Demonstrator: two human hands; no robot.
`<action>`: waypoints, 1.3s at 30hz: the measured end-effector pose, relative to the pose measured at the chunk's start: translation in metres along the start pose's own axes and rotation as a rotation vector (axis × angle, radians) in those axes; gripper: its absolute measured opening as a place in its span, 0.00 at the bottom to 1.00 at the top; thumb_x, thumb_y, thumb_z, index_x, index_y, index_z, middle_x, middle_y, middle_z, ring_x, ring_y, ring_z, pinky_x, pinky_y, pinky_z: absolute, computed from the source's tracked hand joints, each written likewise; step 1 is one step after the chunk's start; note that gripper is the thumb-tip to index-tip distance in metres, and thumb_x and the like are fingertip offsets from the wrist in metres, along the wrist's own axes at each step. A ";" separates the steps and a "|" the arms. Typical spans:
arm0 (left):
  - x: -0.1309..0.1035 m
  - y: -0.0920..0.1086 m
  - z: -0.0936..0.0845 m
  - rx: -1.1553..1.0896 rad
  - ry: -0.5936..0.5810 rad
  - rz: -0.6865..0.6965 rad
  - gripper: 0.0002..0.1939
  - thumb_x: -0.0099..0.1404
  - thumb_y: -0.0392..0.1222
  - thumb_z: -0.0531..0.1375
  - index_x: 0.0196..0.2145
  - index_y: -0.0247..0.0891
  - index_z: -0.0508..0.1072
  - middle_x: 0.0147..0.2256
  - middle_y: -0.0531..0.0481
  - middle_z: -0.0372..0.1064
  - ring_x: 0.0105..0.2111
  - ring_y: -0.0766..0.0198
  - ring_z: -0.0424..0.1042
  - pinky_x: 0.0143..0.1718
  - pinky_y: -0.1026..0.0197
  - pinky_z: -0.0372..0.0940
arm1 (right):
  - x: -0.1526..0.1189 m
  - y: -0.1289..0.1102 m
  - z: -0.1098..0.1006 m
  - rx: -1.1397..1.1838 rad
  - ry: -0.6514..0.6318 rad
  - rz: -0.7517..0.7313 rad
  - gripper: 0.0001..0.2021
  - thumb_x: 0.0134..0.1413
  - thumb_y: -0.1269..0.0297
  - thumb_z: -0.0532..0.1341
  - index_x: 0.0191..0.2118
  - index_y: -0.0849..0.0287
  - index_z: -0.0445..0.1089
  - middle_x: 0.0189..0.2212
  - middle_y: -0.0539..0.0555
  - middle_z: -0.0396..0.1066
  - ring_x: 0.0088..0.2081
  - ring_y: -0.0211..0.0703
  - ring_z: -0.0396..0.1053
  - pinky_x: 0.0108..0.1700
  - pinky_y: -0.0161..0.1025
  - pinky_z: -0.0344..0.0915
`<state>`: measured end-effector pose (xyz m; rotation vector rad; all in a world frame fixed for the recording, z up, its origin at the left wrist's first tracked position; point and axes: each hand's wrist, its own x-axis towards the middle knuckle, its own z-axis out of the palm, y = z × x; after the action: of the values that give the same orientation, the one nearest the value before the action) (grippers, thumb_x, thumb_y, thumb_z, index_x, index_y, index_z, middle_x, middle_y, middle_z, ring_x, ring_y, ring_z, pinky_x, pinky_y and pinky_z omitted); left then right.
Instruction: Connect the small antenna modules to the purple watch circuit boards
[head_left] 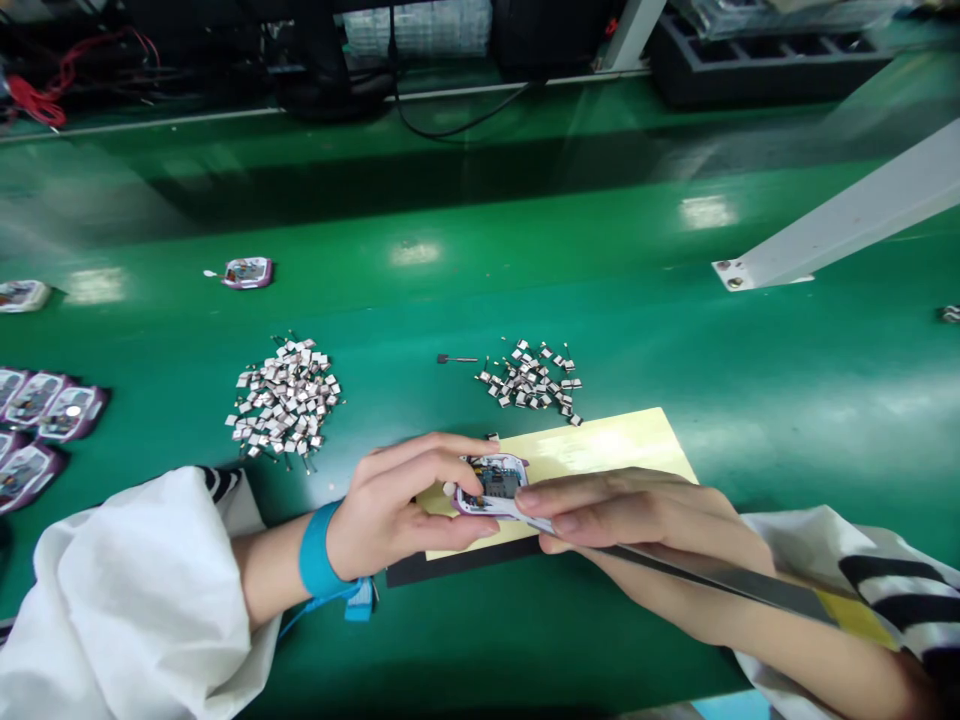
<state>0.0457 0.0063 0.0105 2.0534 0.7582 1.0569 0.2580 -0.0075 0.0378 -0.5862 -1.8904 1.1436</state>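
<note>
My left hand (pixel 409 495), with a blue band at the wrist, grips a small white and purple device (pixel 491 483) whose inside parts show. Its fingers lie around the device's left side. My right hand (pixel 622 510) is closed on long metal tweezers (pixel 720 577), whose front end is over the device's lower right part; the tips are too small to make out. Beneath both hands lies a yellow sheet (pixel 607 445) on top of a dark one (pixel 450 567).
Small metal parts form a pile (pixel 286 400) at the left and a smaller pile (pixel 531 375) ahead. A single dark part (pixel 456 359) lies between them. Several purple devices (pixel 71 412) sit far left, another (pixel 247 272) farther back. A white post (pixel 847 215) stands at the right.
</note>
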 end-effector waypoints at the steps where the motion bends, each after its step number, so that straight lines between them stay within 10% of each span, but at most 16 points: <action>1: 0.000 0.000 0.000 0.005 -0.004 -0.002 0.08 0.55 0.39 0.62 0.29 0.31 0.67 0.38 0.39 0.71 0.35 0.65 0.73 0.34 0.70 0.68 | 0.001 -0.001 -0.001 -0.008 -0.013 0.002 0.13 0.52 0.81 0.57 0.44 0.65 0.67 0.39 0.60 0.71 0.43 0.41 0.68 0.46 0.34 0.68; 39: 0.001 0.002 -0.003 0.120 0.027 0.191 0.08 0.54 0.38 0.63 0.26 0.30 0.70 0.36 0.38 0.71 0.33 0.66 0.73 0.36 0.70 0.69 | 0.001 0.002 0.003 -0.121 0.010 -0.042 0.18 0.44 0.83 0.62 0.42 0.61 0.66 0.39 0.56 0.71 0.40 0.40 0.70 0.43 0.31 0.71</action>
<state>0.0443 0.0070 0.0138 2.2531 0.6632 1.1709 0.2552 -0.0075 0.0359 -0.6154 -1.9643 1.0026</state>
